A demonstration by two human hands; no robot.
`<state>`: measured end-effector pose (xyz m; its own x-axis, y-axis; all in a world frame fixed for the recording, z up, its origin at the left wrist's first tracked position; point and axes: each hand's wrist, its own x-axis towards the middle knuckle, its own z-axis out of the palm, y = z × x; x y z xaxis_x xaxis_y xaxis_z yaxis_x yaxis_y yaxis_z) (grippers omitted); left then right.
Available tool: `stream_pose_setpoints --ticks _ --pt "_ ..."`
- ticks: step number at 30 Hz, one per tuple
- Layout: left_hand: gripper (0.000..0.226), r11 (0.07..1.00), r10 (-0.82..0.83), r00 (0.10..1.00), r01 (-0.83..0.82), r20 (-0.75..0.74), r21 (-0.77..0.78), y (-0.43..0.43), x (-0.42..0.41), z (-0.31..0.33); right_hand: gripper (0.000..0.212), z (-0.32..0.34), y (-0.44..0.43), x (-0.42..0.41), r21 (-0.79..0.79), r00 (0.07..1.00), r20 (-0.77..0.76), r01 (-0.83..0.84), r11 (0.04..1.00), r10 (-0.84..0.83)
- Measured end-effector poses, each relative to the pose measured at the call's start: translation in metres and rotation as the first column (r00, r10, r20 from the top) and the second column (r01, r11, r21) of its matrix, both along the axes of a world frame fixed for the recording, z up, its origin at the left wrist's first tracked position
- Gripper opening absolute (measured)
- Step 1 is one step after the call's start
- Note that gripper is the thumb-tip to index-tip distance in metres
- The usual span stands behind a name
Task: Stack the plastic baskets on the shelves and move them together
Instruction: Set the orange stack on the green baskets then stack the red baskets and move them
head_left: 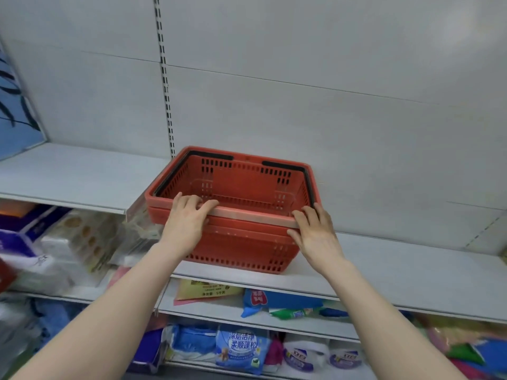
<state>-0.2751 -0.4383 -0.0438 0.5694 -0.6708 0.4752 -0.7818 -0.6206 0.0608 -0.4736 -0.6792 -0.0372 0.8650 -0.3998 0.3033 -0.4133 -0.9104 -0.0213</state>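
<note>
Baskets: two red plastic shopping baskets (241,215) are seen nested one inside the other, and the stack is set on the front part of the grey shelf (384,270), close to its edge.
Handles: black handles (285,165) are folded down along the upper basket's rim.
Left hand (189,215): it is laid over the near rim at the left corner, fingers curled over the edge, so the rim is gripped.
Right hand (315,229): it is closed on the near rim at the right corner, fingers over the top and thumb on the outer wall.
Back panel (301,64): a plain grey wall is seen behind the shelf, with a slotted upright (164,78) running down it.
Lower shelves: packaged goods are stocked there, among them a blue detergent bag (241,349).
</note>
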Motion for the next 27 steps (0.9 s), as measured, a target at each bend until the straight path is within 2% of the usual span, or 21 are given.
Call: stream_pose_setpoints --ticks 8,13,16,20,22,27 --pt "0.054 0.996 -0.019 1.0 0.017 0.021 0.083 0.002 -0.002 0.005 0.046 0.01 0.004 -0.003 0.009 0.999 -0.023 0.025 1.0 -0.025" --pt "0.053 0.983 -0.181 0.983 0.181 0.013 -0.01 -0.004 -0.033 0.012 0.046 0.012 0.015 -0.045 0.031 0.998 0.056 0.024 0.999 -0.026" --pt "0.042 0.961 -0.272 0.962 0.272 0.009 -0.041 -0.012 -0.07 0.008 0.042 0.005 0.022 -0.087 0.079 0.994 0.101 0.039 0.996 -0.047" --pt "0.028 0.941 -0.338 0.936 0.332 -0.096 -0.068 -0.03 -0.125 -0.004 0.038 -0.014 0.019 -0.152 0.095 0.988 0.089 0.118 0.989 -0.126" --pt "0.025 0.932 -0.362 0.919 0.359 -0.158 -0.05 -0.048 -0.153 -0.013 0.042 -0.024 0.01 -0.188 0.116 0.981 0.089 0.161 0.98 -0.171" --pt "0.024 0.903 -0.42 0.859 0.427 -0.293 -0.041 -0.118 -0.242 -0.035 0.036 -0.049 -0.026 -0.292 0.205 0.936 0.133 0.296 0.933 -0.326"
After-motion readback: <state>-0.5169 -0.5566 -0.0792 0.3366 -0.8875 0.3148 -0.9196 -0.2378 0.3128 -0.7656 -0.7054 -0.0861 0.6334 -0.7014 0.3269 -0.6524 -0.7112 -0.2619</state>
